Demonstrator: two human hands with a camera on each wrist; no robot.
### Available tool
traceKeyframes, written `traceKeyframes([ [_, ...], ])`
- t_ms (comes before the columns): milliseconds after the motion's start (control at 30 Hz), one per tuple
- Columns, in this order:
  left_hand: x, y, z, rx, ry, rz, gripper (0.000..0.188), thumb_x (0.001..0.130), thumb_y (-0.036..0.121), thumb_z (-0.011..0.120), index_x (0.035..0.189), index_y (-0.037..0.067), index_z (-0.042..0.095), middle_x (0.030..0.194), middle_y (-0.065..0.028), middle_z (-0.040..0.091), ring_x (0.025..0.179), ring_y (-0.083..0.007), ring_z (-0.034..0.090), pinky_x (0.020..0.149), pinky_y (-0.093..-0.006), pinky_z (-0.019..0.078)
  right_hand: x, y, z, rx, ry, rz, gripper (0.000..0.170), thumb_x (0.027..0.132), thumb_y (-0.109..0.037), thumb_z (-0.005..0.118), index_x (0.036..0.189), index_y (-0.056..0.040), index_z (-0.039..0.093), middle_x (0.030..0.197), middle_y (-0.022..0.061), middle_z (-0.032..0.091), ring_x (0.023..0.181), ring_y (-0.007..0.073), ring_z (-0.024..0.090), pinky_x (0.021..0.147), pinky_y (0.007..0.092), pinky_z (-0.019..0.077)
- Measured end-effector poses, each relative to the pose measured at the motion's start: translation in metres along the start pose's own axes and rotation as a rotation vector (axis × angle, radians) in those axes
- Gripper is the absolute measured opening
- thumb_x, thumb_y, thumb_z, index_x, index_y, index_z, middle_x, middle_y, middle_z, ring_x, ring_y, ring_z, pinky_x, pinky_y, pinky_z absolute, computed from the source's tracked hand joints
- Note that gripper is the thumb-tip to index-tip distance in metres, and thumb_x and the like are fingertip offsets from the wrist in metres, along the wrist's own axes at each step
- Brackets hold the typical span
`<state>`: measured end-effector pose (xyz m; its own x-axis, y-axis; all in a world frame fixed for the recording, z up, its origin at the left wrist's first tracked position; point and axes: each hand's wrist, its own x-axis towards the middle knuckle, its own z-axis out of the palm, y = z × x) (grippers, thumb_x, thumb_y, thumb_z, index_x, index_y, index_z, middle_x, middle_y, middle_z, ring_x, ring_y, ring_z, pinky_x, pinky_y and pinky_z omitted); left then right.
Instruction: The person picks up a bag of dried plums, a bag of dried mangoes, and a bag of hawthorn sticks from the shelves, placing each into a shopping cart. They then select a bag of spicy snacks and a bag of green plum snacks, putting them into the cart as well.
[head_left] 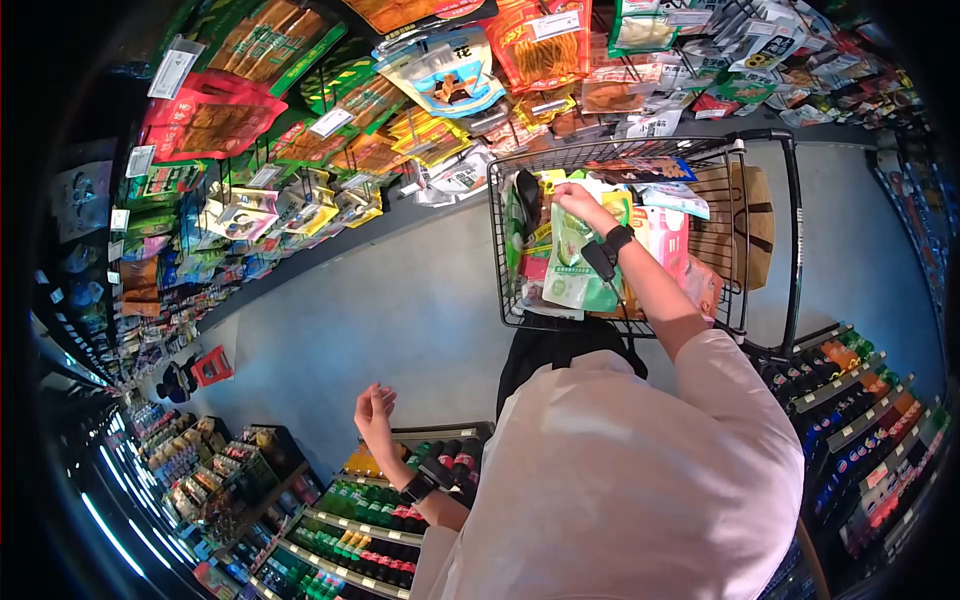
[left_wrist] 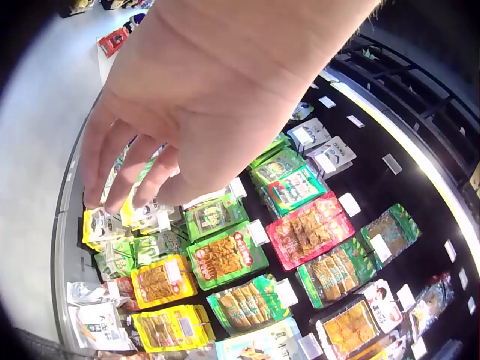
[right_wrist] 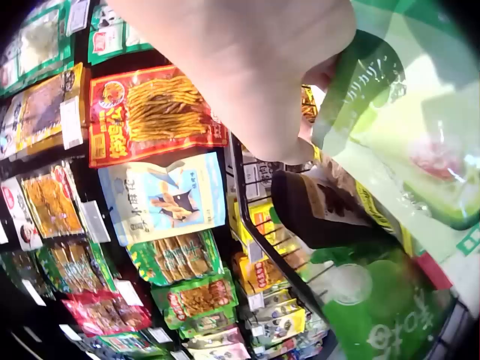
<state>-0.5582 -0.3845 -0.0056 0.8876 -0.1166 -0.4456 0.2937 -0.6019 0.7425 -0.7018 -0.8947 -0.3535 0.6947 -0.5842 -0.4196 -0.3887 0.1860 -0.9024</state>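
Note:
Over the shopping cart [head_left: 798, 230], my right hand [head_left: 588, 208] pinches the upper edge of a pale green pouch [head_left: 572, 265]. In the right wrist view the pouch [right_wrist: 420, 135] shows a cut avocado picture, and part of it lies behind the hand [right_wrist: 255, 67]. Beneath it in the cart are a darker green bag [right_wrist: 375, 292], a dark brown pack [right_wrist: 319, 210] and other bagged goods, such as a pink pack [head_left: 668, 235]. My left hand [head_left: 377, 425] hangs out to the side, fingers loosely curled around nothing; in its wrist view it [left_wrist: 195, 97] overlaps the snack shelf.
Hanging snack packs line the shelf ahead, among them a red bag [head_left: 540, 45] and a white-and-blue bag [head_left: 440, 75]. Drink bottles [head_left: 370, 525] fill racks behind me on both sides. A brown bag [head_left: 757, 225] hangs by the cart handle. A red stool [head_left: 211, 366] stands down the aisle.

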Motion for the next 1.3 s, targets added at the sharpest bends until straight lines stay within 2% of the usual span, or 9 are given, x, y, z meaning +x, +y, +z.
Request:
traceKeyframes([
  [133,-0.008,0.000,-0.006,0.023,0.033,0.006,0.037,0.105,0.034,0.062,0.120,0.000,0.065,0.105,-0.0099,0.072,0.097,-0.0231,0.072,0.087,-0.0344,0.0547,-0.005,-0.023,-0.001,-0.242,-0.034,0.115,0.023,0.088,-0.021,0.068,0.080,0.0005,0.071,0.075,0.0003,0.071,0.074,0.0138,0.066,0.078,0.0314,0.0534],
  [267,-0.006,0.008,-0.007,0.027,0.026,0.060,0.037,0.105,0.034,0.061,0.119,0.000,0.065,0.104,-0.0091,0.072,0.098,-0.0231,0.072,0.087,-0.0352,0.0548,-0.046,-0.067,-0.018,-0.237,0.139,0.012,0.028,0.089,-0.022,0.069,0.106,-0.0011,0.078,0.104,0.0140,0.078,0.099,0.0203,0.073,0.091,0.0329,0.0540],
  [400,0.008,0.015,-0.002,0.043,0.008,0.082,0.036,0.105,0.033,0.061,0.119,0.000,0.065,0.103,-0.0084,0.072,0.097,-0.0217,0.072,0.087,-0.0343,0.0545,-0.081,-0.089,-0.043,-0.135,0.204,-0.130,0.030,0.092,-0.023,0.068,0.110,-0.0007,0.077,0.112,0.0150,0.076,0.106,0.0215,0.071,0.095,0.0342,0.0525],
  [600,0.024,0.035,0.025,0.039,-0.081,0.140,0.033,0.105,0.030,0.060,0.118,-0.001,0.065,0.102,-0.0084,0.072,0.094,-0.0190,0.070,0.085,-0.0323,0.0541,-0.141,-0.139,-0.069,-0.146,0.269,-0.333,0.030,0.095,-0.022,0.067,0.112,0.0022,0.075,0.104,0.0173,0.077,0.096,0.0222,0.074,0.086,0.0354,0.0548],
  [767,0.034,0.051,0.047,0.041,-0.105,0.225,0.030,0.106,0.024,0.058,0.117,-0.003,0.065,0.100,-0.0101,0.072,0.091,-0.0180,0.070,0.083,-0.0312,0.0548,-0.194,-0.190,-0.085,-0.037,0.387,-0.374,0.024,0.099,-0.013,0.065,0.116,0.0014,0.074,0.115,0.0123,0.075,0.108,0.0191,0.067,0.098,0.0325,0.0490],
  [967,0.028,0.071,0.078,0.035,-0.038,0.404,0.024,0.104,0.015,0.056,0.108,-0.006,0.068,0.087,-0.0092,0.072,0.083,-0.0151,0.069,0.078,-0.0291,0.0551,-0.240,-0.230,-0.090,-0.238,0.574,-0.630,0.028,0.096,-0.005,0.066,0.123,-0.0008,0.071,0.118,0.0152,0.073,0.116,0.0270,0.066,0.107,0.0374,0.0448],
  [1233,0.045,0.056,0.109,0.045,-0.232,0.443,0.022,0.103,0.014,0.057,0.106,-0.005,0.068,0.083,-0.0069,0.071,0.080,-0.0114,0.067,0.075,-0.0271,0.0535,-0.277,-0.231,-0.069,-0.102,0.571,-0.625,0.027,0.089,-0.001,0.073,0.116,0.0007,0.072,0.107,0.0146,0.073,0.104,0.0239,0.069,0.094,0.0354,0.0520],
  [1267,0.048,0.051,0.110,0.037,-0.252,0.451,0.022,0.103,0.014,0.057,0.106,-0.005,0.068,0.083,-0.0068,0.071,0.080,-0.0113,0.067,0.075,-0.0271,0.0535,-0.282,-0.230,-0.066,-0.177,0.606,-0.626,0.026,0.089,0.000,0.074,0.115,0.0010,0.071,0.104,0.0108,0.073,0.105,0.0191,0.068,0.091,0.0321,0.0527],
  [1300,0.048,0.044,0.110,0.030,-0.273,0.450,0.022,0.103,0.014,0.058,0.106,-0.005,0.068,0.082,-0.0066,0.071,0.080,-0.0113,0.067,0.075,-0.0271,0.0535,-0.282,-0.218,-0.060,0.062,0.564,-0.549,0.019,0.093,-0.001,0.071,0.112,0.0005,0.071,0.103,0.0066,0.072,0.100,0.0131,0.067,0.085,0.0258,0.0526],
])
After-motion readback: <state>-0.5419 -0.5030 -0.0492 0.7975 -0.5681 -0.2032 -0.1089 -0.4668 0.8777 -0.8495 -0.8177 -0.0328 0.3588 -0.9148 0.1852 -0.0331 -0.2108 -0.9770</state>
